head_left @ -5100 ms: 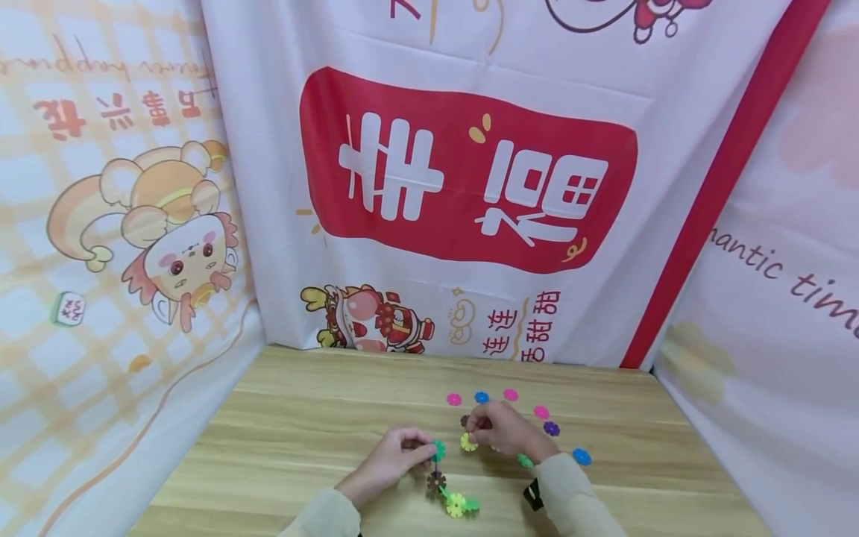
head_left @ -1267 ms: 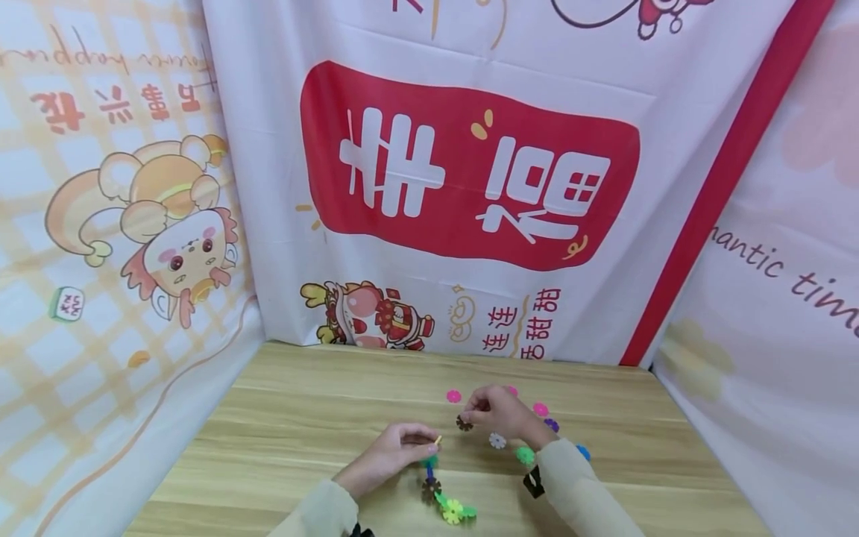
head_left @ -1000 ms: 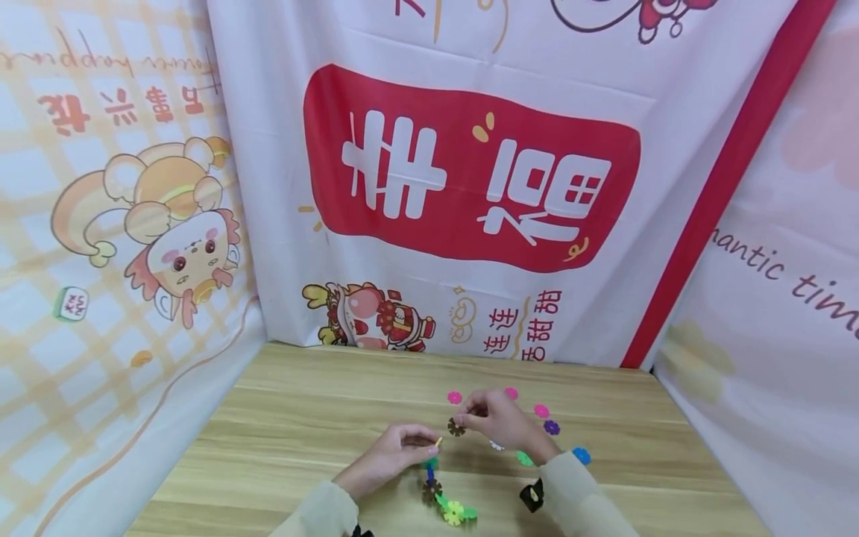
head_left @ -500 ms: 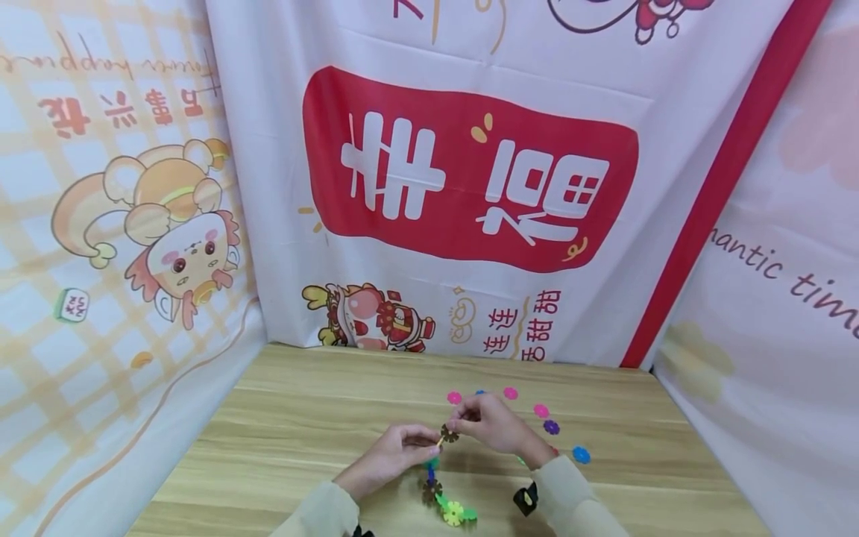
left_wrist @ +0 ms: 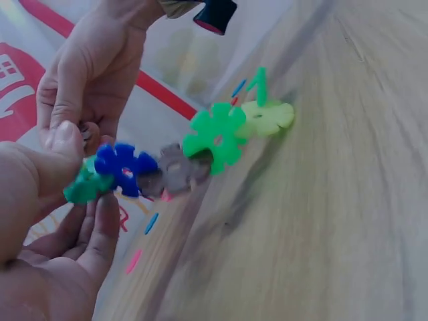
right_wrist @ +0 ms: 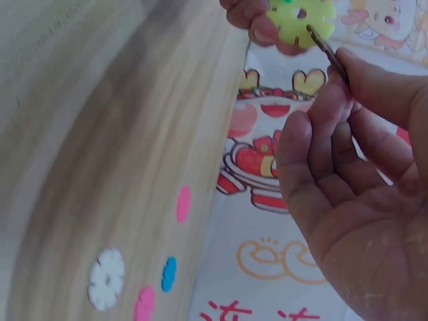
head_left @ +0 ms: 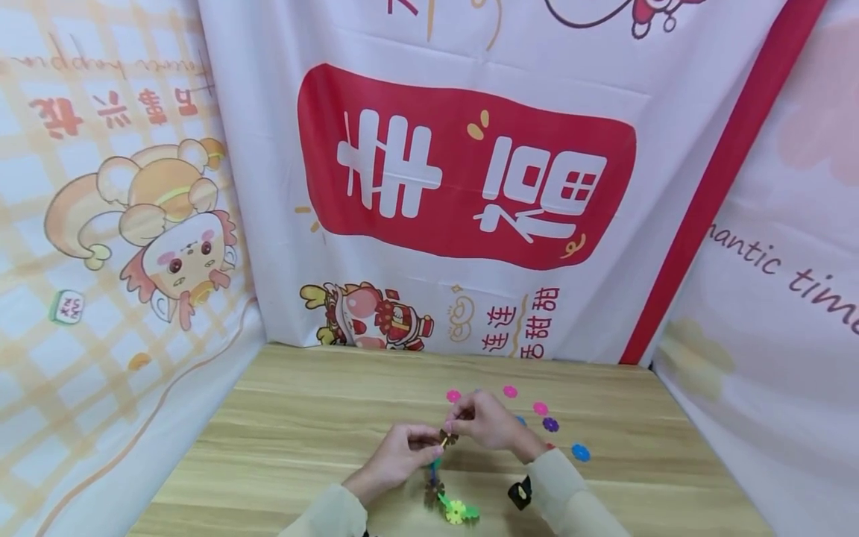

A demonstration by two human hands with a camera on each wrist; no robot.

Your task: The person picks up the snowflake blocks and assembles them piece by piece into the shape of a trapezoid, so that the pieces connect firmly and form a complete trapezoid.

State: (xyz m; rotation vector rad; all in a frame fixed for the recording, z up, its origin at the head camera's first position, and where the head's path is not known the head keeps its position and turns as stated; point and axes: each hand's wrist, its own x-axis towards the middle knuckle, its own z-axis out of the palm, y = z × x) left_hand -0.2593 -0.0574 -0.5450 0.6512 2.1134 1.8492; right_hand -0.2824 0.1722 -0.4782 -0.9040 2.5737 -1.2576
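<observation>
My left hand [head_left: 394, 456] pinches a yellow flower-shaped disc [right_wrist: 291, 30] at the upper end of a chain of slotted plastic discs. In the left wrist view the chain runs through a teal-green disc [left_wrist: 83, 182], a blue disc [left_wrist: 124, 170], a brown one, a bright green disc [left_wrist: 214, 134] and a yellow-green disc [left_wrist: 274, 119], ending in a green piece [left_wrist: 259, 85]. Between thumb and fingers, my right hand [head_left: 488, 424] pinches another brown disc [right_wrist: 328, 53]. Seen edge-on in the right wrist view, its tip meets the yellow disc's face near a slot.
Loose discs lie on the wooden table [head_left: 302, 418] beyond and beside my right hand: several pink discs [head_left: 540, 409], a purple disc [head_left: 550, 424], a blue disc [head_left: 580, 453] and a white disc [right_wrist: 107, 279]. Printed cloth [head_left: 470, 171] hangs behind the table and along both sides.
The yellow disc went from the table into my left hand, on the chain. My right hand then picked up a brown disc and brought it left and nearer, against the yellow one.
</observation>
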